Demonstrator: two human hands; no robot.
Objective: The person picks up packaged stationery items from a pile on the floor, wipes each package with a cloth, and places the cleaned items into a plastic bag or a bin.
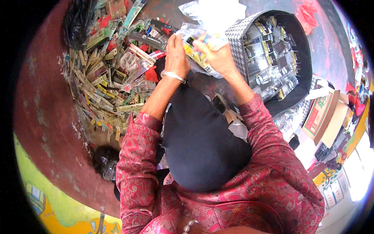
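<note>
My left hand, with a silver bangle at its wrist, is closed on the near-left edge of a clear plastic bag. Through the bag show yellow-labelled packets. Across from it, my right hand is curled at the bag's right side, its fingers slightly blurred. At these fingers is something whitish with yellow and blue, too smeared to make out. Just left of my left hand spreads a heap of slim packages in clear, yellow and green.
On the right stands a black-lined bin with a checked outside, holding clear packets with black and yellow labels. Beyond it is an opened cardboard box. White plastic sheeting lies at the far side, a black bag at far left.
</note>
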